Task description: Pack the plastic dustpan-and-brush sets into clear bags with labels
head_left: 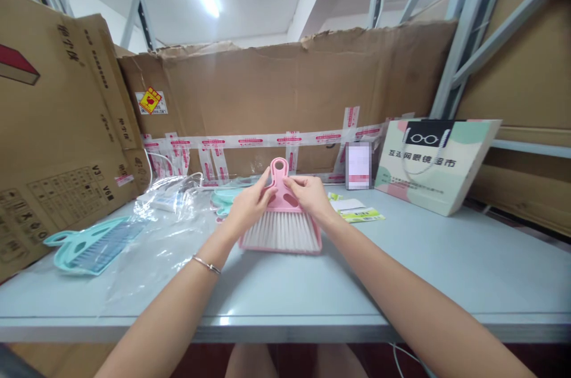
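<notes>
A pink hand brush (280, 230) with white bristles lies nested against a pink dustpan (320, 245), bristles toward me and handles pointing away. My left hand (252, 202) grips the left side of the handle, thumb on its front. From the right, my right hand (312, 194) pinches the handle near its middle. The pair leans up off the table at the handle end. A teal brush and dustpan set (96, 245) lies at the left under clear plastic. Behind my left hand, another teal piece (225, 198) is partly hidden.
Clear plastic bags (173, 235) spread over the left of the table (401, 271). A large carton (285, 86) walls off the back; another box (57, 128) stands left. A paper bag (435, 166), a phone-like screen (359, 165) and green-white packets (357, 211) are at the right.
</notes>
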Demonstrator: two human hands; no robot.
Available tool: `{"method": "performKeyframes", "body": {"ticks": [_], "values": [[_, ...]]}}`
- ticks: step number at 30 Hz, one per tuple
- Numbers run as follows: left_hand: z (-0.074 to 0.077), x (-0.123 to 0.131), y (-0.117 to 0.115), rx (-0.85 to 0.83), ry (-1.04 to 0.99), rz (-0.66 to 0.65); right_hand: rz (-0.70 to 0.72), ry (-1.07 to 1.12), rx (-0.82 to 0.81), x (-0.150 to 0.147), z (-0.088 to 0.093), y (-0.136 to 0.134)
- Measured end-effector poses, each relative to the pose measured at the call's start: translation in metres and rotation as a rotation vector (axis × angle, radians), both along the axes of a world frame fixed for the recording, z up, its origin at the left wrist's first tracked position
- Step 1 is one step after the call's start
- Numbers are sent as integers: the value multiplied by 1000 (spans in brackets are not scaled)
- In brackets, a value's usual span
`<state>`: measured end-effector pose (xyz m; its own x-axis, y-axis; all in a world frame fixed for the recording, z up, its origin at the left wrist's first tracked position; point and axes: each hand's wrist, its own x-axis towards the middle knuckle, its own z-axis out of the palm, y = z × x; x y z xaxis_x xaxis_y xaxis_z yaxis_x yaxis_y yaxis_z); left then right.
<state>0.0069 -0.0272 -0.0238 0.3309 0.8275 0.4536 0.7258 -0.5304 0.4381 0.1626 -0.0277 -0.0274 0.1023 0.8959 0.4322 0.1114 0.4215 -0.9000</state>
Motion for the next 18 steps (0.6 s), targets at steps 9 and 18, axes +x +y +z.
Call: {"method": "performKeyframes", "body": {"ticks": [9,18], "values": [[1,-24,17,-451,-717,-265,-331,-839,-230,98,0,34],[8,-25,20,-463,-1108,-110,-187,-1299,-518,121,-29,39]]}}
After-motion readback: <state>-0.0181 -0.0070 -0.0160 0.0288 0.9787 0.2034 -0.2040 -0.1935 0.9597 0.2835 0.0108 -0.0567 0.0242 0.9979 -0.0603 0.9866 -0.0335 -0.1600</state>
